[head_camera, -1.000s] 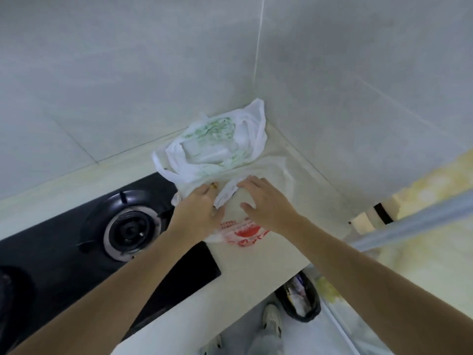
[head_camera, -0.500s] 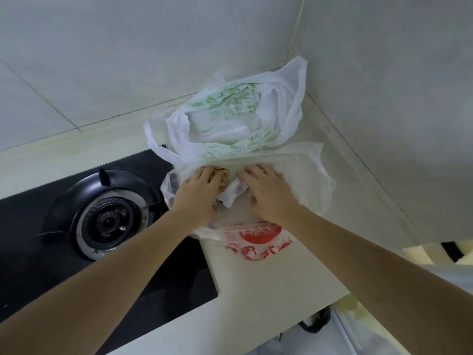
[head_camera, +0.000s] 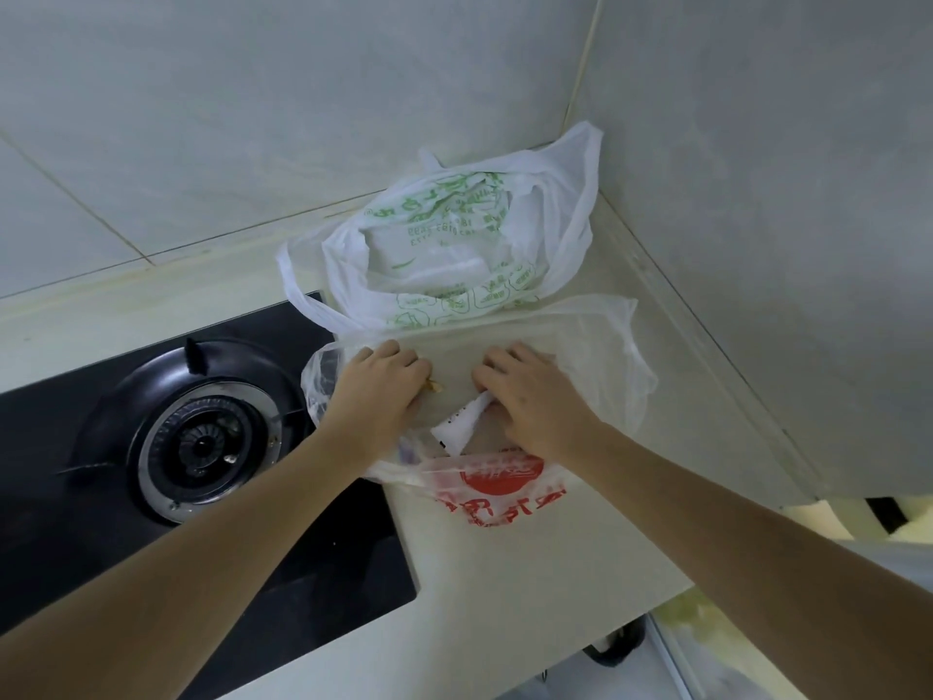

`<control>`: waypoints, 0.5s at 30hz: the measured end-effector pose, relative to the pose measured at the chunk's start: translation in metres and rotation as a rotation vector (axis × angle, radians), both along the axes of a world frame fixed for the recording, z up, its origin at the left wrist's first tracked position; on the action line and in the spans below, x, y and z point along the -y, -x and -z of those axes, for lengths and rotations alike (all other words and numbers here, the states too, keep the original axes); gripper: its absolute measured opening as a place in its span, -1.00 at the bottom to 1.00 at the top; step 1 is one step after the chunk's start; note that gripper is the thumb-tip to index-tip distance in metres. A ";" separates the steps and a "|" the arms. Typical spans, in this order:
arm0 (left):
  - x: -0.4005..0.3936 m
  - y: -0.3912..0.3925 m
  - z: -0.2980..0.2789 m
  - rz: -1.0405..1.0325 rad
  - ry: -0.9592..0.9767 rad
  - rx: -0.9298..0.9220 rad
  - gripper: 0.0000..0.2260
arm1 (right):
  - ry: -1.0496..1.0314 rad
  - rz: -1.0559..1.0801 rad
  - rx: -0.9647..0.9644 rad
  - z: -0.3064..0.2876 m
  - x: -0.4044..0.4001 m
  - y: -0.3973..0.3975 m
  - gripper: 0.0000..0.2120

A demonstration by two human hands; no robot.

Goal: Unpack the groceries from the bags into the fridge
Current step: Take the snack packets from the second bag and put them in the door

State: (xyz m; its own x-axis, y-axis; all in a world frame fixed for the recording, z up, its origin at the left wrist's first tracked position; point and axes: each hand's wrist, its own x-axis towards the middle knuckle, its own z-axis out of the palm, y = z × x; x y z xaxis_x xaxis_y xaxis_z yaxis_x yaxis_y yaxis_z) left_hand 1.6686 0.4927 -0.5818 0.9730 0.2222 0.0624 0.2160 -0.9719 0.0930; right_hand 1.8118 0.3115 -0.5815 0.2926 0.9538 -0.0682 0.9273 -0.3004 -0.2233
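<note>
Both hands work at the mouth of the near bag: the left hand (head_camera: 376, 389) has its fingers curled into the thin plastic at the bag's left edge, and the right hand (head_camera: 535, 401) is curled likewise over the right part of the opening, with a white paper slip (head_camera: 462, 426), perhaps a receipt, poking out from under its fingers. Each grip is thus clenched on the film of the clear plastic bag with red print (head_camera: 500, 490), which lies slumped on the pale surface (head_camera: 530, 573) with its left side over the edge of the black gas hob (head_camera: 202, 442). A small yellowish item shows just beside the left fingers, too small to name. Behind, touching the near bag and pushed into the tiled corner, stands the white bag with green print (head_camera: 454, 245), holding what looks like a white box. The step in hand appears to be spreading the near bag open, so unpacking has barely begun. The next move likely calls for pulling the two sides apart, then reaching in for the contents. The fridge is not in view.
</note>
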 end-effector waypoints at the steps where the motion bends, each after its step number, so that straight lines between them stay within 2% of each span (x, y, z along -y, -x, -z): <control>1: -0.001 0.000 -0.001 0.006 0.028 0.029 -0.87 | -0.024 0.007 -0.014 -0.001 0.001 0.000 -0.65; 6: 0.002 0.003 -0.021 -0.024 0.142 0.145 -0.92 | -0.211 0.092 -0.135 -0.011 0.006 0.001 -0.82; 15: 0.018 -0.007 -0.071 -0.379 0.666 0.291 -0.91 | -0.426 0.302 -0.484 -0.042 0.020 -0.002 -0.89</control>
State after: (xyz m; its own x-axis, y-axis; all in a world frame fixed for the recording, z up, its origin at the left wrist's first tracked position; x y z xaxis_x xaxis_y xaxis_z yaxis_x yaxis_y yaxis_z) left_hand 1.6753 0.4749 -0.5104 0.7895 0.6124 0.0395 0.3970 -0.5588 0.7282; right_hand 1.8138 0.2913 -0.5395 0.5796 0.8082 0.1039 0.5843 -0.3234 -0.7443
